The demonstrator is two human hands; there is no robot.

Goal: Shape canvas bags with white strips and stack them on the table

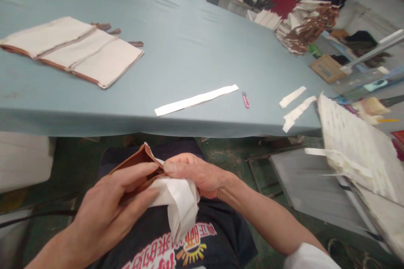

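Note:
My left hand is closed on a brown and white fabric piece, its thumb on the near side and its fingers along the brown inner face. Opposite it, my right hand pinches the same piece near a fold, thumb on top. White cloth hangs down in loose folds below the right hand. Both hands are above my lap, short of the table's front edge. What lies inside the fold between the hands is hidden.
On the blue-covered table lie stacked white panels with brown edges, a white strip, pink thread snips and two short strips. A bundled fabric heap sits at the far right. White material rests on a stand at right.

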